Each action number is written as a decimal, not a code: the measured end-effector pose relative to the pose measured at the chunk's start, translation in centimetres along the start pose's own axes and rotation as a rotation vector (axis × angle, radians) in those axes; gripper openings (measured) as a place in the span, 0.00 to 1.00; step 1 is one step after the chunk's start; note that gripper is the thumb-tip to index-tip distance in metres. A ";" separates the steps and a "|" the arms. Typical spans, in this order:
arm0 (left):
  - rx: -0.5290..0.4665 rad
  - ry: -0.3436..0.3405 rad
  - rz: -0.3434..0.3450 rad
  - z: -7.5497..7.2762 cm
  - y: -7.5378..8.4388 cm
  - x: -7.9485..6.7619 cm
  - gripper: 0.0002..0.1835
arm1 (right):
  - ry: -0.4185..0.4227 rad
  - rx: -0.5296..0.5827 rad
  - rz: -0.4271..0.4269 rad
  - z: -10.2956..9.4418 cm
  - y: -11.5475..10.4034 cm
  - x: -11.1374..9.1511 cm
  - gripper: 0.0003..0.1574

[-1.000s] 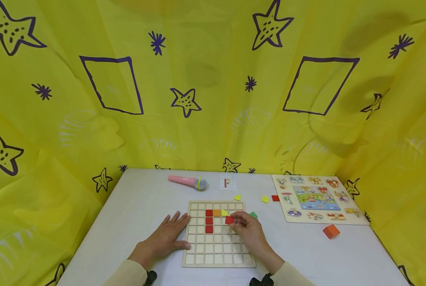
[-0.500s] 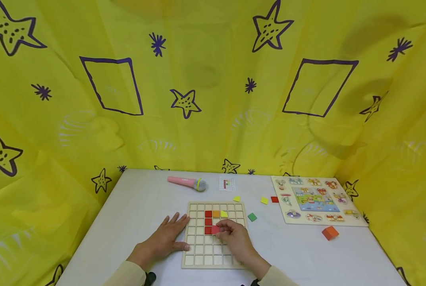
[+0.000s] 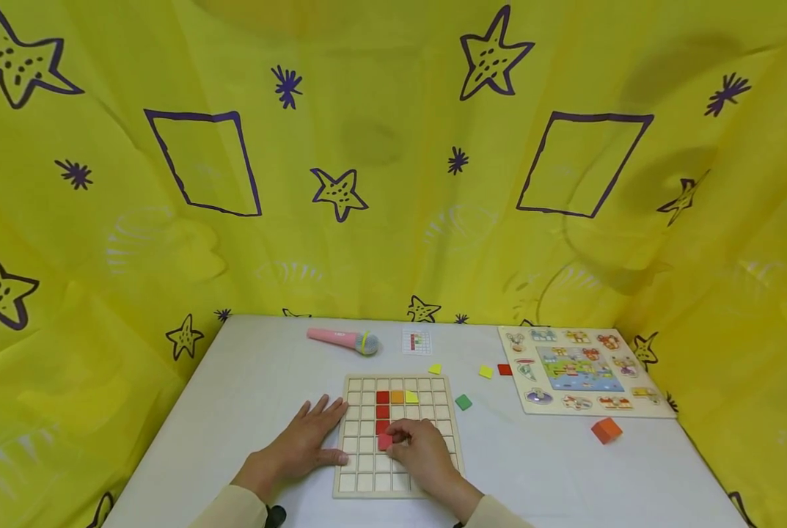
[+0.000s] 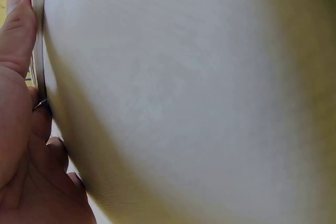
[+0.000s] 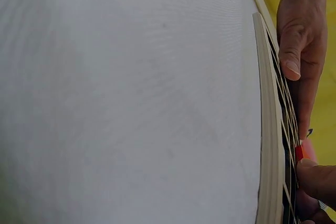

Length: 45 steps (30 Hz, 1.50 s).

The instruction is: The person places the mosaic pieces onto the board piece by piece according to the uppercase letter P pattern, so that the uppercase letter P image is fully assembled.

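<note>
Right hand: the right hand (image 3: 422,455) pinches a red tile (image 3: 384,442) between thumb and fingers.
Held tile: over the grid board, directly below the column of three red squares (image 3: 383,412); full seating in the cell cannot be told.
Left hand: the left hand (image 3: 304,438), fingers spread, lies at the board's left side, thumb touching the frame; the hands are apart.
Grid board: the grid board (image 3: 364,482) lies midway between the left and right edges of the worktop (image 3: 235,389).
Top filled row: red, then an orange tile (image 3: 397,397), then a yellow tile (image 3: 411,397).
Loose green tile: the green tile (image 3: 463,402) lies just beyond the board's right side.
Far edge: pink microphone (image 3: 340,339) and printed card (image 3: 416,342).
Far right corner: picture puzzle (image 3: 558,405).
Right edge: orange block (image 3: 607,431) nearby.
</note>
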<state>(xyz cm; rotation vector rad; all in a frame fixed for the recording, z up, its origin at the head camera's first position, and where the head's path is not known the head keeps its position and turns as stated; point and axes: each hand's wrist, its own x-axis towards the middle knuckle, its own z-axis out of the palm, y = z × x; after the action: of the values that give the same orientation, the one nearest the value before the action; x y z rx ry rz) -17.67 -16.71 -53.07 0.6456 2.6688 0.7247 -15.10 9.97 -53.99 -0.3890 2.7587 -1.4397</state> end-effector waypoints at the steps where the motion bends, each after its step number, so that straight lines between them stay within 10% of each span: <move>1: 0.001 0.000 -0.002 0.0 0.0 0.0 0.55 | 0.004 -0.013 -0.013 0.1 0.0 0.0 0.14; 33: -0.010 0.009 -0.004 0.5 -0.3 -0.1 0.54 | 0.027 -0.111 -0.052 0.5 -0.4 -0.1 0.13; 45: -0.028 0.014 -0.018 0.3 0.0 0.0 0.54 | -0.010 0.157 0.061 -0.6 -0.6 0.0 0.13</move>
<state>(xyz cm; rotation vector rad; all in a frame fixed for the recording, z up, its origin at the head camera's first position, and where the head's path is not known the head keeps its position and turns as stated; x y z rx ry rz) -17.58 -16.58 -53.36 0.6102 2.6687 0.7633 -15.08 10.12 -53.12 -0.3052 2.6015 -1.6204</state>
